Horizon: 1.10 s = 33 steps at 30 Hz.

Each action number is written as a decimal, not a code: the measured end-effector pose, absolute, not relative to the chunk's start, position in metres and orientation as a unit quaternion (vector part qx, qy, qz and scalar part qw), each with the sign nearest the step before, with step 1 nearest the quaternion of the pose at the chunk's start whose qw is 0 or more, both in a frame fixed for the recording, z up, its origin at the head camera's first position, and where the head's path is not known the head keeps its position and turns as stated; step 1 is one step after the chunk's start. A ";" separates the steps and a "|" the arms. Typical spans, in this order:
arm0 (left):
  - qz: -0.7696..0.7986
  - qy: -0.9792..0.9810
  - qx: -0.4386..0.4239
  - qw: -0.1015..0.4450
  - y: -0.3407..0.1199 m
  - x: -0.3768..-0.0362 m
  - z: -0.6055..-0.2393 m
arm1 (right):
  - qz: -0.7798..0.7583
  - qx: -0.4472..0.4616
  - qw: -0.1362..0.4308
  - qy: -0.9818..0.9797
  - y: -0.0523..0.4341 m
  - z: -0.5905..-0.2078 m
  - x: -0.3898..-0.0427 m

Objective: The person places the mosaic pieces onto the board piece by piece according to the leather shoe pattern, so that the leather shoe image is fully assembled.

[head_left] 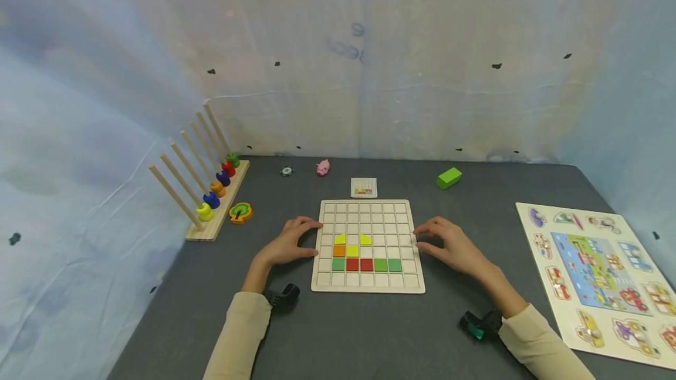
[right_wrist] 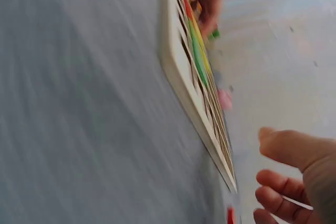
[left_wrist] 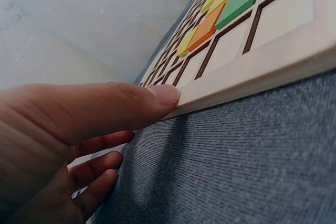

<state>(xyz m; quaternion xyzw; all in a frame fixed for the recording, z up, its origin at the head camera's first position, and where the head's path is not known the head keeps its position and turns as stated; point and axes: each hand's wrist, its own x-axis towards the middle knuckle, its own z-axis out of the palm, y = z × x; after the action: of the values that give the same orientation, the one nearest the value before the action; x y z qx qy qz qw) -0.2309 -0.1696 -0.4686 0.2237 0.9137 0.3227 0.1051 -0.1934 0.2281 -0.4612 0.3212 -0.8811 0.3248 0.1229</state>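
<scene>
- Grid board point(head_left: 368, 246) lies flat on the counter point(head_left: 369, 333), near-square, sides running straight away from the person.
- Left hand point(head_left: 289, 243) touches its left edge, thumb point(left_wrist: 131, 106) pressed there, fingers relaxed.
- Right hand point(head_left: 449, 246) sits just beside its right edge, loosely spread, holding nothing.
- Bare counter lies nearer the person than the board.

Sleeves: long, cream, both arms | left wrist camera point(head_left: 282, 296): black, strapped at cuff | right wrist camera point(head_left: 480, 325): black, teal accent | hands: bare
</scene>
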 end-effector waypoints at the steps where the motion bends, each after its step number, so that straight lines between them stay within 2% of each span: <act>1: 0.323 0.914 0.224 0.105 -0.169 -0.231 -0.469 | 0.319 0.307 0.125 -0.888 0.234 -0.461 -0.195; 6: 0.321 0.914 0.224 0.104 -0.170 -0.231 -0.469 | 0.292 0.250 0.117 -0.916 0.261 -0.458 -0.203; 12: 0.319 0.915 0.226 0.102 -0.169 -0.231 -0.469 | 0.277 0.231 0.106 -0.927 0.278 -0.461 -0.207; 26: 0.321 0.913 0.229 0.102 -0.170 -0.231 -0.471 | 0.266 0.202 0.076 -0.940 0.280 -0.468 -0.210; 33: 0.320 0.915 0.224 0.104 -0.169 -0.231 -0.469 | 0.263 0.199 0.083 -0.940 0.278 -0.469 -0.211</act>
<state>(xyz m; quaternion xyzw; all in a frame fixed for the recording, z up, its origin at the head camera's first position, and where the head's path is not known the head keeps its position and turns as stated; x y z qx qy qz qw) -0.2311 -0.1690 -0.4689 0.2239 0.9147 0.3200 0.1041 -0.2105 0.2779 -0.4686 0.1991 -0.9405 0.2628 0.0827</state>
